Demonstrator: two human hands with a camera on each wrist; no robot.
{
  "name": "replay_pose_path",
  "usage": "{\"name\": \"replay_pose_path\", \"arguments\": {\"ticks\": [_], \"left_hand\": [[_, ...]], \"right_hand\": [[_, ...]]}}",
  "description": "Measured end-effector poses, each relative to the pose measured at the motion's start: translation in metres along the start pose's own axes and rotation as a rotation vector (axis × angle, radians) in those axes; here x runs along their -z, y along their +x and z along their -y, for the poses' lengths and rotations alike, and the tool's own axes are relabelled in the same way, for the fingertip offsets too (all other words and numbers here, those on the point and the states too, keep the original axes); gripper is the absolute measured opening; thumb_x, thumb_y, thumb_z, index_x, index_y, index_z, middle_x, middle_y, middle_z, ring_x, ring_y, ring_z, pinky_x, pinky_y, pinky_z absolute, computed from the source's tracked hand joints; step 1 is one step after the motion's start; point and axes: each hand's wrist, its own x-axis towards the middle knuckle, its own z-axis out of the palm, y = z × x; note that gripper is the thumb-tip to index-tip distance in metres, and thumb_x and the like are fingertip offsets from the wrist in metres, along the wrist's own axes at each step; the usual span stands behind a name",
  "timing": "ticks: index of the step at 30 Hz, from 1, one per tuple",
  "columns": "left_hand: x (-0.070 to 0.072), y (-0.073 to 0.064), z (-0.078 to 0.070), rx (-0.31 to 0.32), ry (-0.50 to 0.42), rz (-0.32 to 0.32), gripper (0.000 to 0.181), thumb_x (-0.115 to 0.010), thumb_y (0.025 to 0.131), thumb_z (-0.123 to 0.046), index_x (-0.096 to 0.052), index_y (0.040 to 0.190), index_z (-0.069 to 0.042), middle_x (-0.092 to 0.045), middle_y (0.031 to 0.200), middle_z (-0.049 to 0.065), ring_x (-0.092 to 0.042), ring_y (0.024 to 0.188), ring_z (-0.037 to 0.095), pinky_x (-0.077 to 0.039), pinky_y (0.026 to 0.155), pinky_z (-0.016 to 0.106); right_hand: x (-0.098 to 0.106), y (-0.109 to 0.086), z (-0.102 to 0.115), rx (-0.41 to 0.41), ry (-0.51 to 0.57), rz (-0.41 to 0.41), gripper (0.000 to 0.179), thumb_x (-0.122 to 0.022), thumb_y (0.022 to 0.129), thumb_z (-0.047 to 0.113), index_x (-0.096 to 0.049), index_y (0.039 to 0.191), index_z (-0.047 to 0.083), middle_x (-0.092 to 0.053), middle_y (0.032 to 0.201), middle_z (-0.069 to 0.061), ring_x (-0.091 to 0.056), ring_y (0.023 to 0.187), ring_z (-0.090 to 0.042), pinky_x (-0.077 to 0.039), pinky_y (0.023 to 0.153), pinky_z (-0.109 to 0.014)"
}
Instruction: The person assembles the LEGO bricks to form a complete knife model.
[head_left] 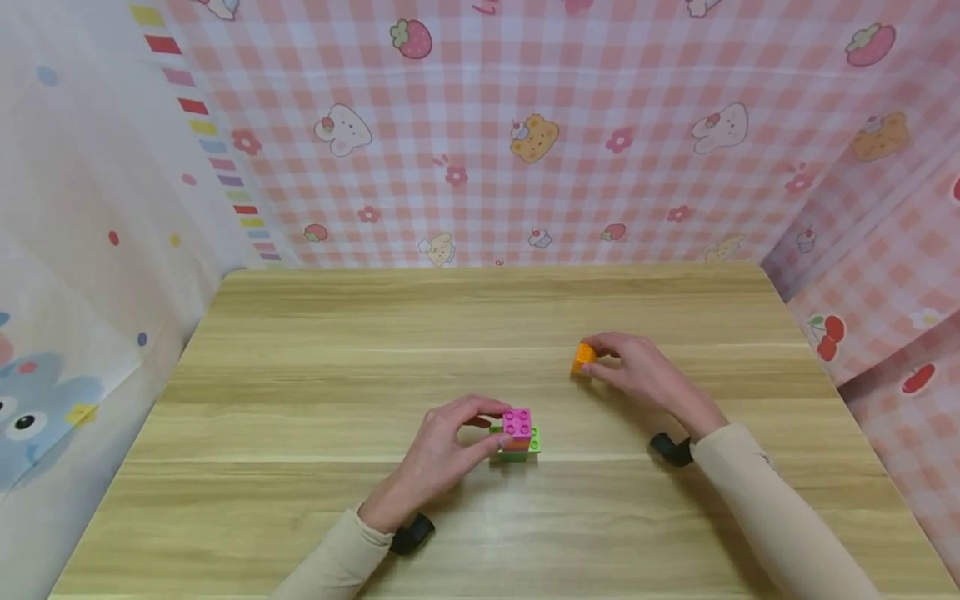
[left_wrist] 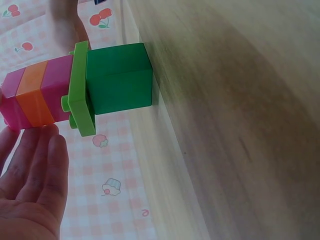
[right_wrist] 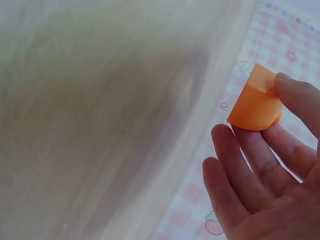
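My left hand (head_left: 442, 446) pinches the top of an upright brick tower between thumb and fingers. Its topmost piece is a pink brick (head_left: 517, 422). Below that, the left wrist view shows an orange brick (left_wrist: 35, 93), a second pink brick (left_wrist: 56, 89), a wide light green plate (left_wrist: 79, 95) and a dark green block (left_wrist: 120, 78) at the bottom, at the tabletop. Farther back and to the right, my right hand (head_left: 637, 367) pinches an orange brick (right_wrist: 256, 102) with one curved side. It is apart from the tower.
The wood-grain table (head_left: 337, 333) stretches out around the tower and both hands. A pink checked cloth (head_left: 480, 108) hangs behind it, with more patterned cloth at the left and right sides. Black wrist straps (head_left: 411, 533) show under both sleeves.
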Motion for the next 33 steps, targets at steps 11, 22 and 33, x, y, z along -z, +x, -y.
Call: {"name": "replay_pose_path", "arguments": {"ticks": [11, 22, 33], "left_hand": [[0.000, 0.000, -0.001, 0.004, -0.022, 0.000, 0.027, -0.080, 0.091, -0.011, -0.072, 0.116, -0.004, -0.074, 0.116, 0.009, -0.073, 0.101, 0.028, -0.063, 0.086, 0.042], [-0.001, -0.002, -0.001, 0.014, 0.004, -0.012, 0.031, -0.082, 0.090, -0.010, -0.071, 0.118, -0.004, -0.074, 0.116, 0.007, -0.073, 0.102, 0.025, -0.062, 0.087, 0.033], [0.000, -0.002, -0.001, -0.006, 0.018, -0.017, 0.032, -0.082, 0.090, -0.010, -0.070, 0.119, -0.002, -0.074, 0.115, 0.008, -0.072, 0.103, 0.024, -0.061, 0.088, 0.029]], "right_hand": [[0.001, -0.019, 0.009, 0.064, 0.071, -0.106, 0.047, -0.073, 0.099, 0.022, -0.062, 0.138, -0.002, -0.070, 0.127, -0.016, -0.068, 0.113, -0.033, -0.055, 0.100, -0.052], [0.002, -0.033, 0.020, 0.117, 0.122, -0.165, 0.043, -0.072, 0.100, 0.020, -0.063, 0.136, -0.001, -0.070, 0.123, -0.015, -0.069, 0.108, -0.030, -0.056, 0.098, -0.053], [0.002, -0.042, 0.031, 0.152, 0.162, -0.196, 0.041, -0.072, 0.100, 0.020, -0.064, 0.135, 0.001, -0.071, 0.120, -0.010, -0.070, 0.107, -0.027, -0.057, 0.097, -0.052]]}}
